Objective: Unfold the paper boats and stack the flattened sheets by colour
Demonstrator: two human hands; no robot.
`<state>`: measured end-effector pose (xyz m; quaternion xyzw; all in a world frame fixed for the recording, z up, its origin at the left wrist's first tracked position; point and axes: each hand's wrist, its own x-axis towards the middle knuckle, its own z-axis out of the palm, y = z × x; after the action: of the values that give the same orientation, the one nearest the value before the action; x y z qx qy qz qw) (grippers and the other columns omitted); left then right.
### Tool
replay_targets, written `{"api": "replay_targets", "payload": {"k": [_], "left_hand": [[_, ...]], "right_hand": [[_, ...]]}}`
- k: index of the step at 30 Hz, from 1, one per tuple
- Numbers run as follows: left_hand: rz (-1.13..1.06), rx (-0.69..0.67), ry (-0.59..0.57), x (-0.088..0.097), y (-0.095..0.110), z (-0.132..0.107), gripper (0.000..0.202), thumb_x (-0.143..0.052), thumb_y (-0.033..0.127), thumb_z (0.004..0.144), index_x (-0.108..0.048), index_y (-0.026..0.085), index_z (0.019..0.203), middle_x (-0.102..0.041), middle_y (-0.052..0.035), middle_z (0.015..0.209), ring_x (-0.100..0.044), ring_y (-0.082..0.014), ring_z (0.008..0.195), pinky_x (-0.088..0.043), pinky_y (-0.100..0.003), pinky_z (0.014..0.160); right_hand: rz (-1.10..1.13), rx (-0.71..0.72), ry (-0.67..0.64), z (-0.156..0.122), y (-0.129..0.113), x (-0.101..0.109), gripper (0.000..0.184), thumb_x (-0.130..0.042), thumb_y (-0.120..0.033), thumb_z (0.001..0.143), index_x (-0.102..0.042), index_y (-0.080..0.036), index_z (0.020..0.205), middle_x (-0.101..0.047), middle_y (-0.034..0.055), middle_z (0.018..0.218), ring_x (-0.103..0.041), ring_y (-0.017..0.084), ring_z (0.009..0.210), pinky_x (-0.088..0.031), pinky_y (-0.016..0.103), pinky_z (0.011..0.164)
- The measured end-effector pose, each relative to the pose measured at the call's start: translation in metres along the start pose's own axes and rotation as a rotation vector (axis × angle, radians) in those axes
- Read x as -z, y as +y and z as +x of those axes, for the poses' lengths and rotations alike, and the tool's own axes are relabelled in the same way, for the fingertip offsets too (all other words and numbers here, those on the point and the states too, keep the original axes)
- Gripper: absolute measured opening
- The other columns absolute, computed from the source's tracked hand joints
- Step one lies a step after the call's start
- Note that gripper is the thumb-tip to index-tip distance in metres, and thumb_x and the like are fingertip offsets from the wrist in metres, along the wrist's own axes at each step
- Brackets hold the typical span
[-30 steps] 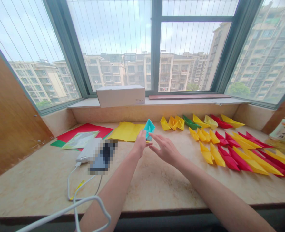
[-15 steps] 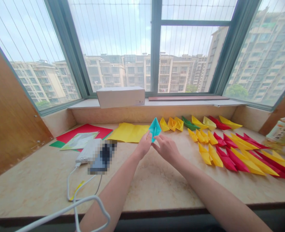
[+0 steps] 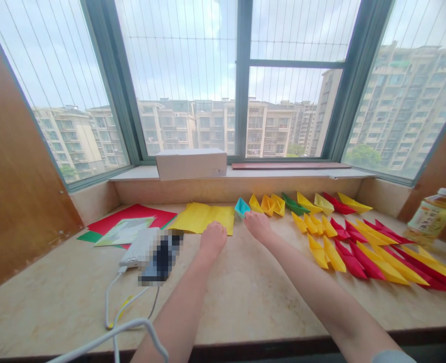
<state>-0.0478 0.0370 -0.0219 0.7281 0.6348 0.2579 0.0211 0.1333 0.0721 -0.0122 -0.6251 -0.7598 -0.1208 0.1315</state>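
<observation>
A small light-blue paper boat (image 3: 241, 207) stands at the left end of the back row of folded boats. My right hand (image 3: 259, 226) is closed at its near right side, with the fingertips on it. At the near edge of a creased yellow paper sheet (image 3: 196, 218), my left hand (image 3: 213, 239) is curled with its knuckles up. Its fingertips are hidden, so whether it grips anything does not show. Immediately right of the blue boat come several yellow and orange boats (image 3: 267, 205), then a dark green boat (image 3: 295, 203).
More red and yellow boats (image 3: 359, 258) fill the right side of the counter (image 3: 245, 297). A drink bottle (image 3: 433, 217) stands far right. To the left lie red sheets (image 3: 135, 214), a white power bank (image 3: 140, 247), a blurred phone (image 3: 162, 257) and a white cable (image 3: 105, 335).
The blue boat has gone from between both hands down to the back row's left end. My left hand has let go and moved left to the yellow sheet. The view has tilted up slightly.
</observation>
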Motion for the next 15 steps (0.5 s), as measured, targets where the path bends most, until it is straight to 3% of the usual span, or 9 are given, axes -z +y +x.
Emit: {"api": "replay_targets", "payload": {"k": [8,15], "left_hand": [[0.15,-0.03,0.007,0.007,0.002,0.001,0.038,-0.036,0.024,0.096,-0.072,0.013,0.093,-0.069,-0.018,0.099,-0.065,-0.0273,0.096,-0.046,-0.034,0.082],[0.236,-0.023,0.033,0.01,0.001,0.002,0.038,-0.035,0.02,0.096,-0.072,0.012,0.091,-0.069,-0.0173,0.096,-0.066,-0.0264,0.093,-0.046,-0.034,0.079]], "right_hand": [[-0.024,-0.044,-0.023,0.028,-0.003,-0.019,0.021,-0.047,-0.017,0.096,-0.066,-0.013,0.101,-0.071,0.0148,0.099,-0.068,0.022,0.095,-0.047,0.029,0.073],[-0.017,-0.02,0.041,0.024,-0.013,-0.014,0.028,-0.041,-0.01,0.094,-0.059,-0.013,0.117,-0.069,0.0172,0.097,-0.066,0.025,0.093,-0.047,0.034,0.078]]}}
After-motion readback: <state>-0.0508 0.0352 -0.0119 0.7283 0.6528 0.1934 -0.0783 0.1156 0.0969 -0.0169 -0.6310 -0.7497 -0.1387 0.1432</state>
